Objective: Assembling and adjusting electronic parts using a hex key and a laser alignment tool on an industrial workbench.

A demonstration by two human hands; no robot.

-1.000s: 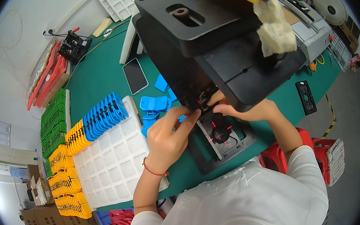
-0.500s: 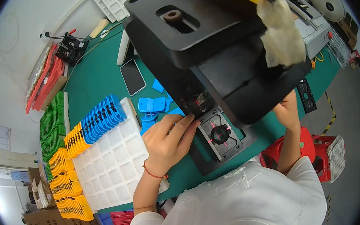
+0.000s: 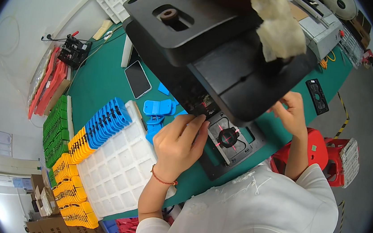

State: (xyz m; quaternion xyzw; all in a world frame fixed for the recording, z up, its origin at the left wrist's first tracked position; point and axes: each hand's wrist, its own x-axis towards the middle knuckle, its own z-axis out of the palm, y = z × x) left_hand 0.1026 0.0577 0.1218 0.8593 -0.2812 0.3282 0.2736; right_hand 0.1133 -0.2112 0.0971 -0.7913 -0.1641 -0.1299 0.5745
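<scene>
Student: Taking the dark round piece (image 3: 226,140) as the centre of the dial, how is it seated?

Instructor: It lies in the black fixture (image 3: 243,146) on the green table (image 3: 98,79), with thin red light lines (image 3: 232,146) falling across it. The large black housing (image 3: 219,52) overhangs at 12 o'clock, bearing a crumpled cream wad (image 3: 282,29) between 12 and 1.

Student: And the left hand (image 3: 178,143)?

Instructor: At 9 o'clock, thumb and fingers drawn narrowly together, their tips at the fixture's left edge, just below the housing (a red cord bracelet (image 3: 163,181) circles the wrist). Whether anything is pinched between them cannot be told.

Student: The right hand (image 3: 291,114)?

Instructor: At 2 o'clock, well apart from the left, with fingers curled and tips close to the housing's edge. Again, one cannot tell whether they hold anything.

Student: What surrounds them?

Instructor: A white gridded tray (image 3: 114,168) extends between 8 and 9 o'clock. Blue holders (image 3: 106,120) stand in a row at its upper end, yellow holders (image 3: 71,186) along its outer side, and green holders (image 3: 56,126) farther out at 9. Loose blue pieces (image 3: 158,108) lie between 9 and 10, a dark-screened phone (image 3: 138,79) at 10. Beyond the right hand, at 2 o'clock, rests a black slotted plate (image 3: 317,96); a red stool (image 3: 311,148) stands at 3.
</scene>
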